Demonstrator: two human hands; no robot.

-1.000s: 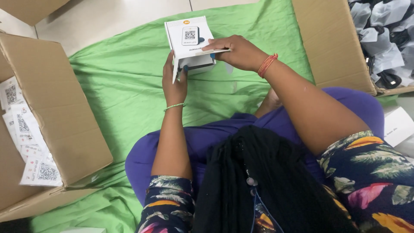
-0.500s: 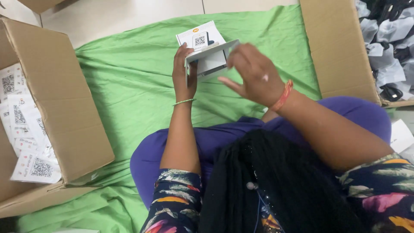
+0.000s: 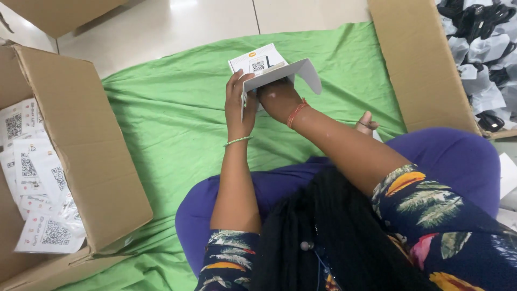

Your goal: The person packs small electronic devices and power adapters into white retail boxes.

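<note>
right hand now under flap | white box open | left hand holding

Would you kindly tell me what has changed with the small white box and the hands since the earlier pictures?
The right hand, which lay on top of the small white box a second ago, lifted off and now sits under its raised flap, which has swung open. The left hand keeps its grip on the box's side. The green cloth and the cardboard carton of leaflets stayed put.
</note>
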